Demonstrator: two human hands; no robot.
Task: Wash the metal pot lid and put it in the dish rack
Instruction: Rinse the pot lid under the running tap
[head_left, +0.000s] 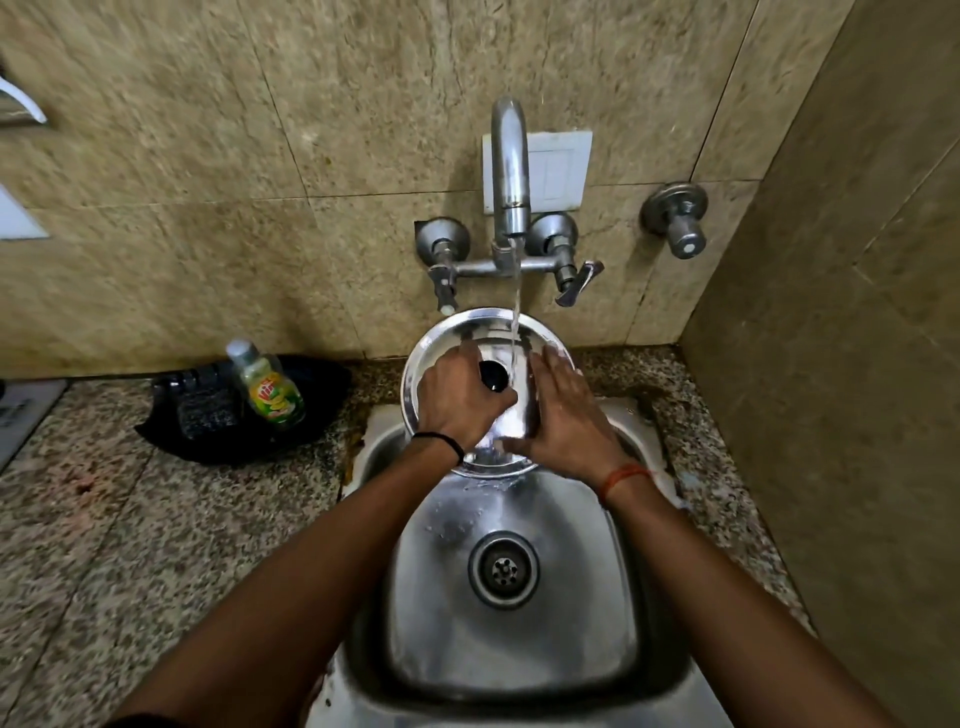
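A round shiny metal pot lid (467, 332) with a black knob (493, 375) is held over the back of the sink, under the running water from the tap (510, 171). My left hand (457, 402) grips the lid at the knob. My right hand (563, 415) lies flat with fingers spread on the lid's right side. The stream lands just right of the knob. No dish rack is visible.
The steel sink (613, 597) with its drain (503, 570) lies below the lid. A dish soap bottle (267, 387) stands in a black tray (311, 415) on the speckled counter at the left. Tiled walls close the back and right. A separate wall valve (678, 218) sticks out at the right.
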